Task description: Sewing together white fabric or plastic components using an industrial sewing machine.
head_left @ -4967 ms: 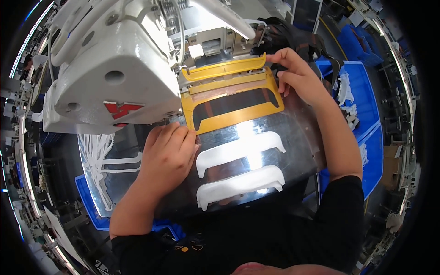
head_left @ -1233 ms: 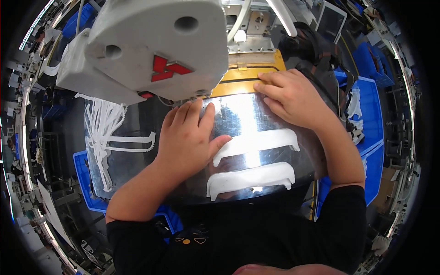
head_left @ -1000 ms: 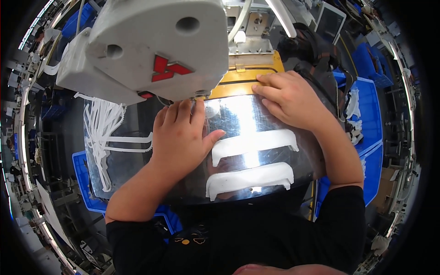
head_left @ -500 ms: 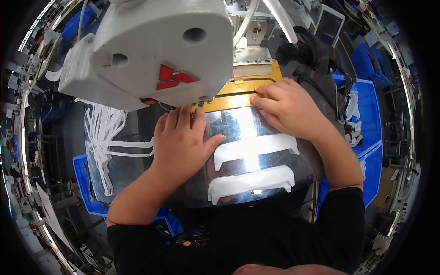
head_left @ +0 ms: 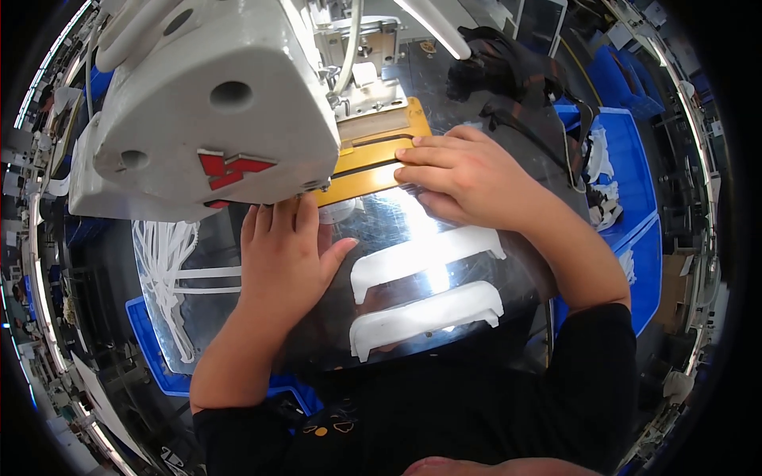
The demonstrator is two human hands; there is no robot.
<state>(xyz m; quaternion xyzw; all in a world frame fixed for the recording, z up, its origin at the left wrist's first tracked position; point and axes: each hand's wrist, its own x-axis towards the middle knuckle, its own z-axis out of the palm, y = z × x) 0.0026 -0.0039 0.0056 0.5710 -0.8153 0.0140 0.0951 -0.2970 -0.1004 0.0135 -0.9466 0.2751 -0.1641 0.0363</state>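
Far left of the frame there's a loose bunch of white strips (head_left: 163,258) on the shiny metal tabletop (head_left: 379,224), two of them poking out toward the middle. Filling the upper left is the big pale machine head (head_left: 210,119), a sewing machine by my guess. The left hand (head_left: 284,246) lies palm down right at its lower edge, fingers side by side, thumb sticking out, not gripping anything; the tips sit by the near left end of the yellow plate (head_left: 361,184), but I honestly can't tell if they're pressing on it. That plate, the main piece here, is just above centre, dark slots running along it, its left end hidden behind the head. A bit right and lower, two white curved pieces (head_left: 429,258) lie one below the other, untouched. Then the right hand (head_left: 468,173), well apart from the other one, has its fingertips laid on the plate's right end, resting rather than clamped. Blue bins (head_left: 647,186) with white stuff inside line the right side. My read: this is the positioning step, steadying the plate under the head. I'd say the next move calls for light, even pressure to keep it flat, with the left fingertips well clear of whatever's under there.
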